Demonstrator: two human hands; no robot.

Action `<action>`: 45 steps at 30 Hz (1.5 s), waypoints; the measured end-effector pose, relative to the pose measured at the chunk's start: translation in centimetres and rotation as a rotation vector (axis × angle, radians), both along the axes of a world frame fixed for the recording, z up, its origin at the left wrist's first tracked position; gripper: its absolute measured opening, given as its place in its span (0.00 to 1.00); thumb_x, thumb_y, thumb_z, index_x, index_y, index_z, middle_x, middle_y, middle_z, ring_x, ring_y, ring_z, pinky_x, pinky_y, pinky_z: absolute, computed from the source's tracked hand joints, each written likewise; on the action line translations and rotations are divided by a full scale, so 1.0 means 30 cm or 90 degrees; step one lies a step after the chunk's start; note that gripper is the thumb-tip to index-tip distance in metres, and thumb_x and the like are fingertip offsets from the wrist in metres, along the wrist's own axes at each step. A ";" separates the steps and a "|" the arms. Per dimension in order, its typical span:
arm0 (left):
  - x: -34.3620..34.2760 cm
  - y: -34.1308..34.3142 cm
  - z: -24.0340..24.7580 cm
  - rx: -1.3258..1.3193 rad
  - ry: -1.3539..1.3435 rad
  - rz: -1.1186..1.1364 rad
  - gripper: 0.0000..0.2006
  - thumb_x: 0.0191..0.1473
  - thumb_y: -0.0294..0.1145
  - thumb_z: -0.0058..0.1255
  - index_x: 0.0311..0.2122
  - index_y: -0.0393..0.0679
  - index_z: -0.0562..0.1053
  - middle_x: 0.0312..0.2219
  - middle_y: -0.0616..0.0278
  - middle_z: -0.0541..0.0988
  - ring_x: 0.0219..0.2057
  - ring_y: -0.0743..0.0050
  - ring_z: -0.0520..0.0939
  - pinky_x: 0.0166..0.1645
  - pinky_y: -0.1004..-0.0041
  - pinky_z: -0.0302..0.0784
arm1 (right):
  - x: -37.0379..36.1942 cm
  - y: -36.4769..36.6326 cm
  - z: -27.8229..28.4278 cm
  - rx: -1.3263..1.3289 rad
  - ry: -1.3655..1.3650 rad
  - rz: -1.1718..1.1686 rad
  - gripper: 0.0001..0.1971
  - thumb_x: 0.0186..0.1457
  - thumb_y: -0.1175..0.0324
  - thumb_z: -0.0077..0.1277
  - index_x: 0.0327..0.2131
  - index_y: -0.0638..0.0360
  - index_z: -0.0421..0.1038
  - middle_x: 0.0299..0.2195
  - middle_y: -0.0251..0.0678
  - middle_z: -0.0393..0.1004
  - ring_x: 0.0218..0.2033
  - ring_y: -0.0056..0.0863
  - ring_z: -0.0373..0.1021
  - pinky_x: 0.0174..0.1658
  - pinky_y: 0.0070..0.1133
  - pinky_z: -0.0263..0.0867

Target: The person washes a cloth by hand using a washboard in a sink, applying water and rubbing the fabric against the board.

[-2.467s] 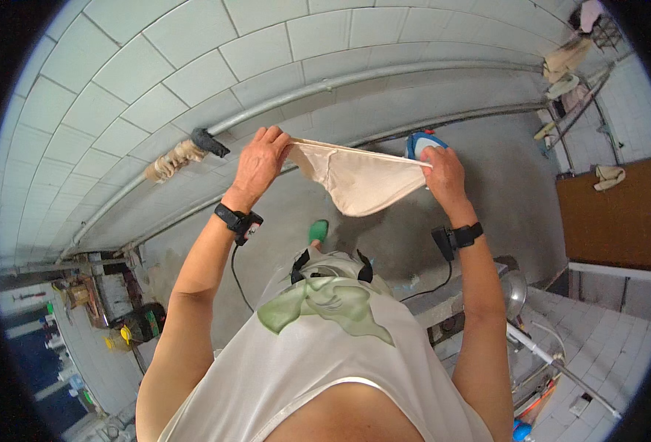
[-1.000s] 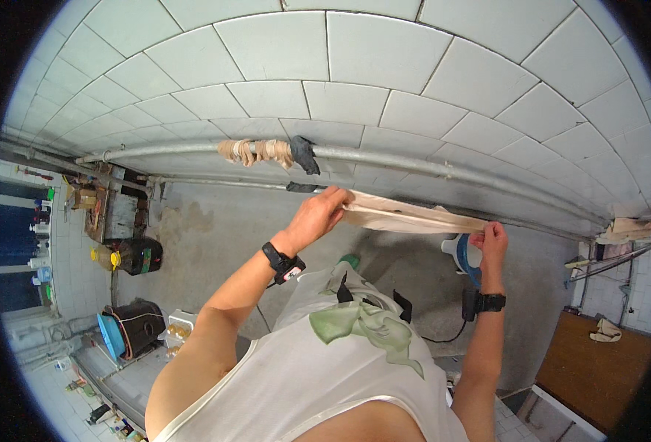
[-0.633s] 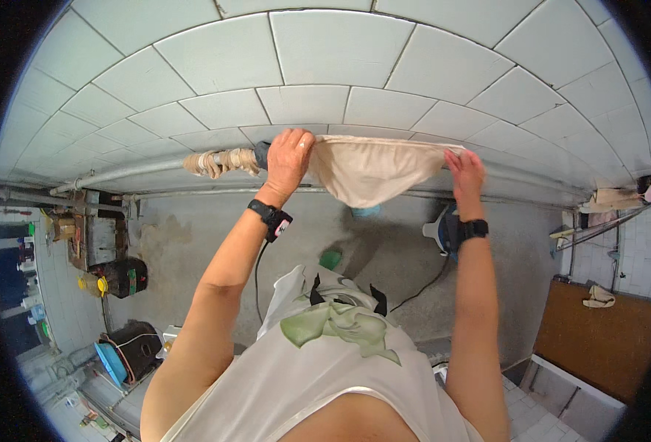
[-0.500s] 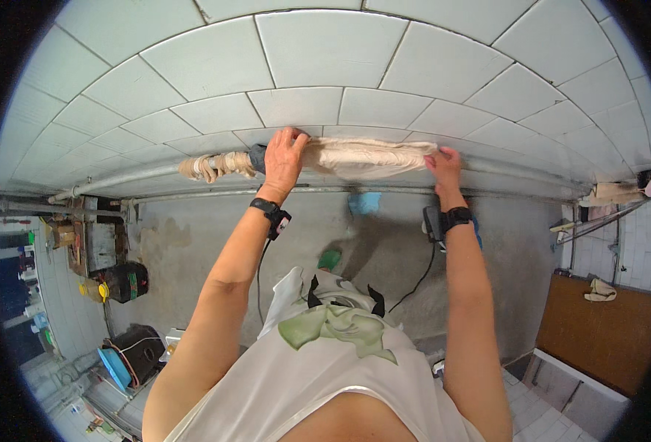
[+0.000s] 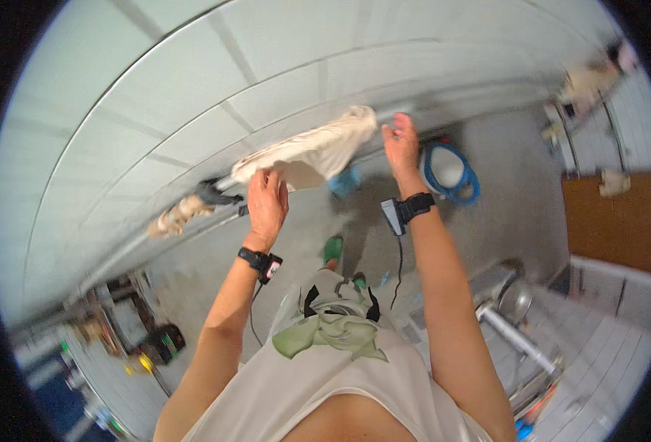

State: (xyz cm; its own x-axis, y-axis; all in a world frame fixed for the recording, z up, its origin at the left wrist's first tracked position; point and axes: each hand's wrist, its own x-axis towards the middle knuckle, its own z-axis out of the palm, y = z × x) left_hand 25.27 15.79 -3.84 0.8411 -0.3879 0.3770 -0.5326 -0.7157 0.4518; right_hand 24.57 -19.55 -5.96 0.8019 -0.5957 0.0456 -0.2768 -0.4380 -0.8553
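A cream cloth [image 5: 322,145] hangs over the pipe along the tiled wall, its lower edge drooping. My left hand [image 5: 266,208] is at the cloth's left lower edge, its fingers loosely extended. Whether the fingertips touch the cloth is unclear. Just past the cloth's right end, my right hand [image 5: 400,151] is raised with thumb and fingers apart, holding nothing. Left of the cream cloth, a dark grey cloth [image 5: 217,193] and a bunched tan cloth [image 5: 180,216] are on the same pipe. Motion blurs the wall and cloths.
Below the pipe are a light blue object [image 5: 344,181] and a white bucket with a coiled blue hose [image 5: 450,173]. A brown board [image 5: 614,221] stands at the right. A dark container with a yellow part [image 5: 162,344] sits at the lower left.
My right hand has come off the cloth's right end. The left hand has moved from its upper left end to its lower edge. The view has turned, showing the blue hose.
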 end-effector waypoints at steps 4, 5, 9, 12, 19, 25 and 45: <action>-0.115 -0.139 -0.135 0.067 0.173 -0.264 0.27 0.53 0.25 0.65 0.60 0.42 0.75 0.50 0.46 0.75 0.51 0.41 0.77 0.55 0.50 0.76 | -0.328 -0.036 -0.081 -0.013 0.239 -0.022 0.45 0.62 0.50 0.62 0.76 0.52 0.53 0.73 0.53 0.59 0.70 0.55 0.61 0.71 0.48 0.58; -0.144 -0.169 -0.194 0.060 0.164 -0.323 0.27 0.53 0.25 0.65 0.60 0.42 0.75 0.50 0.46 0.75 0.51 0.41 0.77 0.55 0.50 0.76 | -0.433 -0.031 -0.120 -0.146 0.319 -0.009 0.48 0.62 0.47 0.62 0.78 0.49 0.48 0.74 0.54 0.56 0.74 0.58 0.53 0.73 0.52 0.52; -0.273 -0.039 -0.374 0.276 0.151 -0.443 0.40 0.54 0.36 0.70 0.71 0.47 0.67 0.68 0.45 0.65 0.67 0.36 0.65 0.68 0.46 0.68 | -0.931 0.259 -0.134 -0.080 0.482 -0.172 0.53 0.58 0.43 0.65 0.79 0.45 0.46 0.72 0.55 0.56 0.73 0.60 0.50 0.73 0.54 0.50; -0.389 -0.192 -0.285 0.400 0.123 -0.482 0.44 0.54 0.42 0.72 0.74 0.47 0.64 0.74 0.45 0.55 0.74 0.35 0.56 0.74 0.43 0.62 | -1.362 0.305 -0.112 0.104 0.487 -0.274 0.52 0.59 0.44 0.65 0.78 0.46 0.47 0.75 0.55 0.52 0.76 0.61 0.46 0.73 0.58 0.48; -0.923 -0.511 -0.139 0.400 -0.029 -0.793 0.42 0.54 0.41 0.72 0.72 0.45 0.66 0.70 0.42 0.60 0.72 0.35 0.59 0.72 0.44 0.64 | -2.343 0.986 -0.251 0.286 0.228 -0.802 0.33 0.59 0.53 0.64 0.64 0.59 0.71 0.56 0.55 0.79 0.60 0.51 0.74 0.63 0.38 0.70; -1.734 -0.379 -0.082 0.308 -0.085 -1.135 0.38 0.57 0.42 0.69 0.69 0.42 0.68 0.69 0.37 0.63 0.70 0.33 0.62 0.72 0.46 0.63 | -2.878 1.892 -0.228 0.230 0.005 -1.285 0.25 0.59 0.59 0.66 0.55 0.64 0.76 0.50 0.54 0.82 0.53 0.48 0.79 0.57 0.37 0.74; -3.312 0.597 -0.044 0.640 -0.036 -1.816 0.33 0.59 0.42 0.65 0.65 0.37 0.72 0.65 0.37 0.69 0.66 0.33 0.68 0.70 0.50 0.68 | -3.314 3.486 -0.215 0.362 0.523 -1.842 0.13 0.50 0.74 0.54 0.41 0.61 0.82 0.39 0.57 0.81 0.43 0.62 0.77 0.48 0.47 0.73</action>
State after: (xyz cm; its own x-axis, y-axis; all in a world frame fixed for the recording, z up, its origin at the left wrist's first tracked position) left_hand -74.08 33.70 -5.15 -0.9244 0.2806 -0.2584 0.0586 0.7739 0.6306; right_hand -74.84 85.03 -12.42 -0.8639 0.5027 0.0302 0.4608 0.8133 -0.3553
